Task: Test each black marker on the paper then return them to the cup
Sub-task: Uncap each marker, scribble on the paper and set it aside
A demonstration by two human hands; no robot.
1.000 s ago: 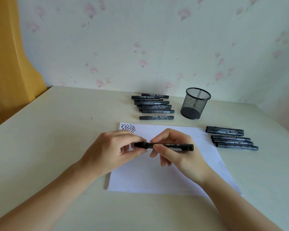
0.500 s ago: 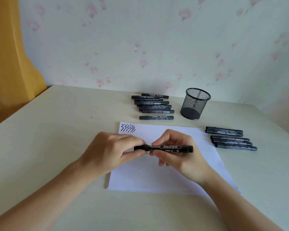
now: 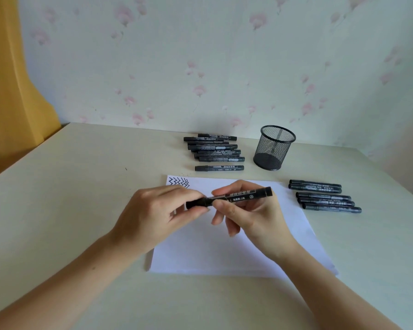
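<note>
your left hand (image 3: 153, 215) pinches the cap end of a smooth black marker (image 3: 229, 197) while your right hand (image 3: 250, 210) grips its labelled barrel, the marker held tilted above the flat white paper (image 3: 224, 253), which bears zigzag lines (image 3: 178, 182) at its far left corner. far from you lies a stack of markers (image 3: 214, 150), hard to count because they overlap, then one lone marker (image 3: 219, 168), then a round black wire-mesh cup (image 3: 274, 147) standing upright, and at right five more markers (image 3: 324, 196) lie flat beside the sheet.

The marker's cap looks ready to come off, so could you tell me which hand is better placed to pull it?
Left. The left hand already pinches the cap end of the marker, while the right hand grips the barrel in a writing hold over the paper.
</note>
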